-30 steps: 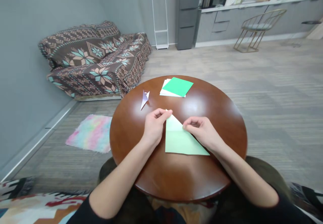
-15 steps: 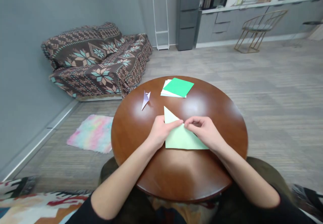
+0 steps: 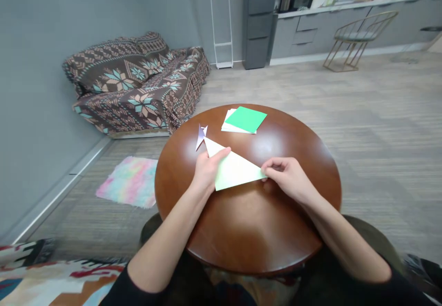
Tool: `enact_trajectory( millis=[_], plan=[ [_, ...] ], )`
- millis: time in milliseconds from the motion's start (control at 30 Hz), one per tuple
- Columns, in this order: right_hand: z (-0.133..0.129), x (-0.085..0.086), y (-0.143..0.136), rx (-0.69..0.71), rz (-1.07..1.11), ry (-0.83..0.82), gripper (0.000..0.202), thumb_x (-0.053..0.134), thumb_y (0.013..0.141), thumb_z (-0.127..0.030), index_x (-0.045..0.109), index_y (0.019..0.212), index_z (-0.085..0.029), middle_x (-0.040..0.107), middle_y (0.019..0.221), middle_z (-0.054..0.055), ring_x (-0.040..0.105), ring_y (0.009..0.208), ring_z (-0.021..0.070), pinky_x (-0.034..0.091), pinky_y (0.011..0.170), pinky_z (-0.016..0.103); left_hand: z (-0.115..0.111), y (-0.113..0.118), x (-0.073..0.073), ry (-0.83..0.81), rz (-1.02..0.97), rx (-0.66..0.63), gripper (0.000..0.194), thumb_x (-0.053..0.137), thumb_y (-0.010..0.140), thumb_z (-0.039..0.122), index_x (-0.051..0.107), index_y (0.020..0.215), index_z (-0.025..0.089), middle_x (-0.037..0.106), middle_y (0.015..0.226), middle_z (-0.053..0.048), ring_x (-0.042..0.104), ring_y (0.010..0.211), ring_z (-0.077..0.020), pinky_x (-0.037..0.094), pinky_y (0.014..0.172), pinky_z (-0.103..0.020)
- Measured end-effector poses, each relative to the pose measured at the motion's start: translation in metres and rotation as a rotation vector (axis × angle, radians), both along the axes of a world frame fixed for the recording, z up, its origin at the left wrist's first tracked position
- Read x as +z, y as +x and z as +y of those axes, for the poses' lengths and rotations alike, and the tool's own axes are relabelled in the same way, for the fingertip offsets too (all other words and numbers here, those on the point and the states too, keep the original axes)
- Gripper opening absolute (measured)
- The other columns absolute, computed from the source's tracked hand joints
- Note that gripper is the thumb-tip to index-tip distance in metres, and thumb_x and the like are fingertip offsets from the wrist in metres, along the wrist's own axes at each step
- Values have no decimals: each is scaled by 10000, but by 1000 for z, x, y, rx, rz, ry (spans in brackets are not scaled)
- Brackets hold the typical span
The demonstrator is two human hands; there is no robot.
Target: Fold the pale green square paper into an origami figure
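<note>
A pale green triangle of folded paper (image 3: 236, 170) is held between my two hands above the round brown table (image 3: 255, 246). My left hand (image 3: 207, 170) grips its left side, thumb on top near the upper edge and the other fingers hidden beneath. The fingertips of my right hand (image 3: 279, 172) pinch the paper's right corner. Close beyond the paper's upper left tip lies a small folded purple and white paper piece (image 3: 200, 136). A green sheet (image 3: 247, 119) rests on white sheets (image 3: 229, 127) toward the table's far side.
Behind the table at the left is a sofa (image 3: 138, 85) under a patterned cover. A pastel fluffy mat (image 3: 129, 181) lies on the floor. A wire chair (image 3: 359, 37) stands near the kitchen counter (image 3: 331, 8). My knees are by the table's near edge.
The pale green paper has turned and shifted to the left. My left hand has moved up and left with it. My right hand has moved slightly right and now pinches the right corner.
</note>
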State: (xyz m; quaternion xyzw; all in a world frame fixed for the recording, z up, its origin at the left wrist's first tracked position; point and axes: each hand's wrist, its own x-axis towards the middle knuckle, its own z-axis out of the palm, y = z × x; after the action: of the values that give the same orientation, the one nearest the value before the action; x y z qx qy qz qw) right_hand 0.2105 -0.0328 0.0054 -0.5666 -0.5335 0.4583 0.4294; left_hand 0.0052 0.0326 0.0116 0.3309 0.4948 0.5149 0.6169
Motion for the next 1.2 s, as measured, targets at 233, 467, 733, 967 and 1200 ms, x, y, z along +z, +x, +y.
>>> enact_trajectory(
  millis=[233,467,733,967,1200],
  plan=[
    [3,-1,31,-9,-6,0,104,606,738,-226,655,658,-180,655,621,20,622,607,155,476,613,260,6,-3,2,2,-26,90,273,869,558,213,696,731,91,737,678,-97,712,598,-248,593,587,-337],
    [10,-2,35,-92,105,51,170,636,758,-315,680,694,-164,685,720,51,641,665,167,530,663,291,4,-2,0,-69,13,-30,276,870,581,228,709,757,89,757,742,-126,717,620,-248,591,597,-340],
    [1,11,2,162,57,-36,187,633,835,-355,669,844,-172,656,658,11,581,551,129,458,529,257,-16,5,1,-87,293,-745,295,883,599,306,739,762,106,726,706,-71,651,568,-168,485,514,-249],
    [4,8,-19,149,185,-153,134,706,715,-268,637,722,-153,600,552,-18,460,476,80,310,433,207,-18,9,-3,-8,379,-787,246,844,632,312,733,749,127,698,691,-29,618,583,-142,457,522,-228],
    [2,9,-18,68,325,-189,202,786,661,-308,669,656,-143,462,415,-65,339,415,53,202,441,224,-17,7,4,8,488,-945,275,832,614,319,716,783,136,661,684,-15,603,575,-150,461,512,-244]
  ],
)
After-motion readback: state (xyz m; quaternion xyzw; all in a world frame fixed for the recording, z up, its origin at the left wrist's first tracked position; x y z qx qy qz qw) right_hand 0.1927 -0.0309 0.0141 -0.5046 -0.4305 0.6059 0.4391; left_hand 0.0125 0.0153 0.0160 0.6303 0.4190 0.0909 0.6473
